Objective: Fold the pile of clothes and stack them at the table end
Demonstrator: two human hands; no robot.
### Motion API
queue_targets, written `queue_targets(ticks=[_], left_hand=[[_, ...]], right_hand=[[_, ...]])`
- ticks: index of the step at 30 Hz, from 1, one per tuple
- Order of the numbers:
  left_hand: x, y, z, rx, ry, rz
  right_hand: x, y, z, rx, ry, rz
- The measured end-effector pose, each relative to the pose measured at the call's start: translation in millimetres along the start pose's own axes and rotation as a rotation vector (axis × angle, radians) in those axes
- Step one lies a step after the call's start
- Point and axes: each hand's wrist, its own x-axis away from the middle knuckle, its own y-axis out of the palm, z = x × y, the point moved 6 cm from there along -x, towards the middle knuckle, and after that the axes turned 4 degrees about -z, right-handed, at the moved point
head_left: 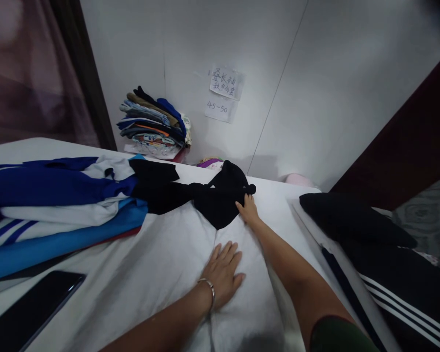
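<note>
A garment with a light grey-white body [161,259] and a black upper part [220,208] is spread across the white table, a dark line running down its middle. My left hand [223,274], with a silver bracelet at the wrist, lies flat on the light cloth, fingers spread. Farther forward, my right hand [248,211] touches the right edge of the black part, thumb apart from the fingers. A small black lump of cloth sticks out just beyond its fingertips. Black cloth [157,193] also stretches left, up against a pile of clothes.
Blue, white and black clothes [58,188] are heaped at left, above a dark phone [40,308]. A folded stack [156,122] stands by the wall, near paper notes [225,85]. Black clothing with white stripes [399,288] lies at right beyond the table edge.
</note>
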Motion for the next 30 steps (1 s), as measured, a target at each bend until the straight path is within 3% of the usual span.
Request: queue_targets(ticks=[3,9,18,26,30], left_hand=[[-0.4,-0.1,0.6,-0.007,-0.001,0.015],[-0.2,0.2,0.2,0.004,0.015,0.073],[-2.5,-1.0,2.6,-0.002,0.013,0.051],[-5.5,-3.4,4.1,-0.011,0.003,0.022],[-6.3,-3.1,3.3,-0.002,0.007,0.022]], right_hand=[[-6.8,6.4,-7.2,0.117,0.089,-0.095],[0.5,-1.5,-7.4,0.135,0.108,-0.139],[102.8,-8.2,1.2,0.195,-0.028,-0.250],[120.7,-16.7,-5.4,0.176,-0.005,-0.274],[162.2,-25.8,-4.0,0.000,-0.010,-0.317]])
